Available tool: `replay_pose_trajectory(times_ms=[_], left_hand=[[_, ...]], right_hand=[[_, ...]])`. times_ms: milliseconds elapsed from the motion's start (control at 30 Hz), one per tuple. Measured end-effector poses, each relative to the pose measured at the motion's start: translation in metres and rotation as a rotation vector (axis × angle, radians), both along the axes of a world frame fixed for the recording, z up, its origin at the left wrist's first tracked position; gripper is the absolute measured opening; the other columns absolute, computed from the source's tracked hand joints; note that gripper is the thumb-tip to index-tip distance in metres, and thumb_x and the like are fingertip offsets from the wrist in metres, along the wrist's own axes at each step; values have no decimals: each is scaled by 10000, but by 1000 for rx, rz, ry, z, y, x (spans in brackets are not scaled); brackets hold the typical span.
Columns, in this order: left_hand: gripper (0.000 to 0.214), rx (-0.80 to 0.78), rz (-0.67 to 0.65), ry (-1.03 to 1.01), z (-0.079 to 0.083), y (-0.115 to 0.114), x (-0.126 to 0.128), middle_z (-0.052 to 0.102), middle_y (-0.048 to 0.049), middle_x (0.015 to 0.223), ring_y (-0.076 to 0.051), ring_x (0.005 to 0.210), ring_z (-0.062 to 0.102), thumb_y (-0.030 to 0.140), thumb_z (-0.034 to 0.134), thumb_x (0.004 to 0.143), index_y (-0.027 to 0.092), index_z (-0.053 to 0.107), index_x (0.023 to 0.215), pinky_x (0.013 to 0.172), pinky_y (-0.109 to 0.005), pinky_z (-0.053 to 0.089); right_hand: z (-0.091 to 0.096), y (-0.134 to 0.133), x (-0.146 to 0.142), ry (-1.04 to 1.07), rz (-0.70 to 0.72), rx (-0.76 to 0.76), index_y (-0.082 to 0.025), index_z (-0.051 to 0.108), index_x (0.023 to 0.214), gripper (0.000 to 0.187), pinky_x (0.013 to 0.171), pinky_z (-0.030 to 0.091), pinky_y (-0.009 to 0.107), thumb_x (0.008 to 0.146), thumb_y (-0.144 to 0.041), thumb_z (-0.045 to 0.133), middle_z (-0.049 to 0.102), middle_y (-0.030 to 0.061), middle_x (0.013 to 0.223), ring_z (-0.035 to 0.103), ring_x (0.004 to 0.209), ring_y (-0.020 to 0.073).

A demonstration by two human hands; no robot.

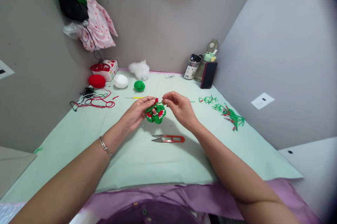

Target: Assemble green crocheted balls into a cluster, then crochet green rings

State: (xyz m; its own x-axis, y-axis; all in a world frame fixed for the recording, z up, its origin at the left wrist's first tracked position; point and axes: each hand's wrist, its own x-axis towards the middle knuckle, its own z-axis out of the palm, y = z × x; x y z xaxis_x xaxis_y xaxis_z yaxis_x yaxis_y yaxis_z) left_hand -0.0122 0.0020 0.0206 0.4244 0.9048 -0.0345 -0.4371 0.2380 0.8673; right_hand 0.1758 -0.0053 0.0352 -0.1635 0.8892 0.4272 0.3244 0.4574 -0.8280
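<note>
My left hand (139, 110) grips a crocheted piece (156, 117) by its upper left side. The piece is green with red, white-edged patches, and it is held up over the table. Close to its upper right, my right hand (179, 106) has thumb and forefinger pinched together. What lies in that pinch is too small to make out. A short green strand (192, 101) shows just right of the right hand. Below the hands lie thread snips (168, 138) with an orange handle, blades pointing left. A yellow-handled crochet hook (138, 97) lies behind my left hand.
Red yarn (97, 81), white yarn (120, 81), green yarn (139, 86) and white stuffing (139, 69) sit at the back left, near tangled strands (94, 101). Green yarn scraps (231, 116) lie right. A phone (209, 75) leans near a pen cup (191, 68) and a bottle (201, 68).
</note>
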Motion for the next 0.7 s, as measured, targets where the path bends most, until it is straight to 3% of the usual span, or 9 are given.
replay_pose_trajectory(times_ms=[133, 300, 400, 467, 600, 700], left_hand=[[220, 9, 25, 22, -1, 1, 0, 619, 20, 763, -72, 597, 561, 284, 777, 791, 149, 661, 919, 560, -185, 477], [245, 4, 16, 46, 0, -1, 1, 613, 22, 728, -71, 584, 550, 304, 794, 771, 148, 655, 899, 559, -177, 469], [249, 6, 14, 57, 0, -1, 1, 603, 25, 707, -68, 579, 541, 307, 798, 764, 145, 655, 890, 556, -171, 460], [247, 17, 16, 54, -1, 0, 1, 602, 25, 715, -66, 576, 533, 306, 794, 767, 142, 656, 890, 557, -172, 460], [244, 22, 23, 57, -2, 0, 2, 597, 26, 730, -66, 578, 531, 303, 788, 769, 143, 648, 890, 562, -176, 459], [248, 22, 27, 63, -2, 0, 2, 602, 17, 751, -68, 592, 534, 305, 791, 764, 139, 648, 881, 568, -181, 453]], right_hand=[[4, 0, 4, -8, -23, -24, -188, 679, 1000, 216, 735, 501, 302, 921, -342, 549, 690, 50, 931, 626, 744, 147], [6, 1, 4, -17, 193, -243, -158, 689, 852, 279, 689, 476, 287, 880, -427, 620, 657, 22, 766, 572, 693, 137], [3, 3, 2, 79, 230, -277, -162, 667, 876, 228, 702, 488, 293, 814, -379, 704, 659, 20, 794, 590, 720, 143], [0, 3, 2, 74, 174, -166, -176, 655, 912, 195, 717, 494, 296, 804, -325, 719, 655, 20, 825, 597, 734, 143], [-4, 0, 0, -205, 43, 221, -206, 662, 902, 37, 705, 471, 289, 871, -223, 651, 637, 28, 868, 580, 724, 137], [-5, -3, -1, -327, -7, 373, -208, 650, 860, 119, 692, 457, 289, 927, -186, 555, 635, 38, 836, 584, 733, 147]])
